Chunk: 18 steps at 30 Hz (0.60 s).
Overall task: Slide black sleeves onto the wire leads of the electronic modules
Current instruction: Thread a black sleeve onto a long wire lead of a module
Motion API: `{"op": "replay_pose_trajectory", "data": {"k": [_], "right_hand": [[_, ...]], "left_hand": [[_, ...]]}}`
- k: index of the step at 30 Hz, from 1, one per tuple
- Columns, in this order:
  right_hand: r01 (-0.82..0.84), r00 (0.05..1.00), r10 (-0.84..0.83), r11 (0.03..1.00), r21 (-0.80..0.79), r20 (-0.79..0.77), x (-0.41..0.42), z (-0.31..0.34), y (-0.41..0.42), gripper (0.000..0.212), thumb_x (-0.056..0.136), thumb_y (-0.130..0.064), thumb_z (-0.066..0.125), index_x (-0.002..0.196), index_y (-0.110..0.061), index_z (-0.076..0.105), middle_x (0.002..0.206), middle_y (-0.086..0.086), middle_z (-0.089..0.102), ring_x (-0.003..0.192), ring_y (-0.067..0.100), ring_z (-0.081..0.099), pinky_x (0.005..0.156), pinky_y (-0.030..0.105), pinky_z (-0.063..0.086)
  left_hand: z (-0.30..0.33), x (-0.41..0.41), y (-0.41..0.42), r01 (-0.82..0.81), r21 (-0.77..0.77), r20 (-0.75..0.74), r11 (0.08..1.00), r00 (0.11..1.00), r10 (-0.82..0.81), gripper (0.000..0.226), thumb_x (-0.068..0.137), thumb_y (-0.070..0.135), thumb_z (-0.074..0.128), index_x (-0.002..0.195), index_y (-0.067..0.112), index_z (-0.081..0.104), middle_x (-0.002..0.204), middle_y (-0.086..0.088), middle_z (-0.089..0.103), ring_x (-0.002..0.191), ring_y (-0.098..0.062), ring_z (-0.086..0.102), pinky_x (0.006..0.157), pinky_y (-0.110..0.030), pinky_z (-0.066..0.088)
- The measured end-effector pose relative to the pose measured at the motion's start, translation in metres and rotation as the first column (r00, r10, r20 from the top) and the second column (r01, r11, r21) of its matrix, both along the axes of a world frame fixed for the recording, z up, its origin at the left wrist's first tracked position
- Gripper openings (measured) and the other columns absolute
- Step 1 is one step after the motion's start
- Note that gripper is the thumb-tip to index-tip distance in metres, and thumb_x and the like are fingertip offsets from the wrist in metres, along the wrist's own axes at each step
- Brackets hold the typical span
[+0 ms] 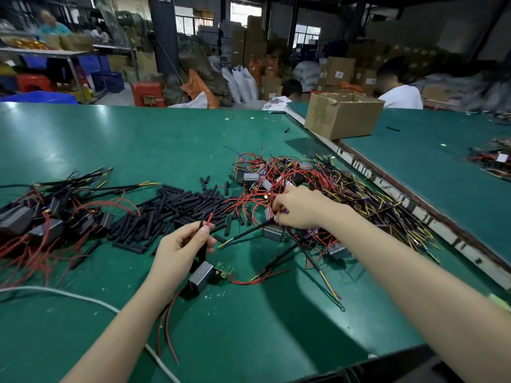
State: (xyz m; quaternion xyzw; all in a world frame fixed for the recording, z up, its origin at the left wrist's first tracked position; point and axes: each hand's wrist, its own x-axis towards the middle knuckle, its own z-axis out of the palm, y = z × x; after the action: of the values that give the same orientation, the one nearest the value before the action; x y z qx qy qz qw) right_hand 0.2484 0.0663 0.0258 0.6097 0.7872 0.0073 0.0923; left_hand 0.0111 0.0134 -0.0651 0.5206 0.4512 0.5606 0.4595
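Green workbench [96,139], mid-task: our left hand [181,251] pinched red leads [208,221] above a module [201,276]; our right hand [297,207] clutched tangled wires [326,178]. Next, we judged, came picking a sleeve from the pile [177,208] beyond.

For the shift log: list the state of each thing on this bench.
Left hand: pinches a red lead.
Right hand: fingers curled in the wire tangle.
Sleeves: loose heap.
Module: lying on the mat, below the left hand.
Sleeved modules: piled at left.
Box: open.
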Motion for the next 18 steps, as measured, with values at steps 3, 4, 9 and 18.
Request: {"op": "replay_pose_trajectory", "data": {"k": [3,4,9,18], "right_hand": [[-0.082,0.996,0.084,0.996,0.041,-0.030,-0.006,0.002,-0.010,0.035,0.090,-0.040,0.056,0.122,-0.027,0.056,0.124,0.008,0.047,0.120,0.031,0.042,0.089,0.041,0.040],[-0.053,0.998,0.053,0.998,0.025,-0.018,-0.007,0.002,-0.015,0.038,0.088,-0.043,0.059,0.122,-0.025,0.055,0.123,0.009,0.047,0.119,0.032,0.043,0.089,0.041,0.040],[0.134,0.991,-0.133,0.991,-0.025,0.014,-0.008,-0.009,-0.036,0.066,0.082,-0.056,0.063,0.123,-0.009,0.042,0.120,0.016,0.053,0.110,0.035,0.052,0.082,0.040,0.044],[-0.061,0.993,0.043,0.984,-0.168,-0.109,0.006,-0.025,-0.049,0.059,0.082,-0.042,0.070,0.126,-0.019,0.038,0.108,0.002,0.063,0.100,0.026,0.056,0.078,0.035,0.038]], "left_hand": [[-0.001,0.000,0.002,0.013,-0.001,0.001,1.000,1.000,-0.013,0.014,0.093,0.016,0.056,0.092,0.019,0.070,0.071,0.001,0.070,0.066,-0.008,0.066,0.065,-0.014,0.051],[-0.001,0.000,0.002,0.015,0.000,0.001,1.000,1.000,-0.015,0.014,0.093,0.016,0.057,0.093,0.019,0.070,0.071,0.001,0.071,0.066,-0.009,0.066,0.065,-0.013,0.051],[-0.001,-0.001,0.003,0.032,0.001,-0.003,0.999,0.999,-0.032,0.013,0.092,0.019,0.057,0.093,0.021,0.070,0.072,0.001,0.071,0.067,-0.010,0.066,0.067,-0.015,0.052],[0.002,0.002,0.000,0.037,0.011,-0.002,0.999,0.999,-0.037,0.013,0.094,0.017,0.056,0.094,0.018,0.069,0.070,0.003,0.070,0.065,-0.007,0.066,0.065,-0.013,0.050]]}}
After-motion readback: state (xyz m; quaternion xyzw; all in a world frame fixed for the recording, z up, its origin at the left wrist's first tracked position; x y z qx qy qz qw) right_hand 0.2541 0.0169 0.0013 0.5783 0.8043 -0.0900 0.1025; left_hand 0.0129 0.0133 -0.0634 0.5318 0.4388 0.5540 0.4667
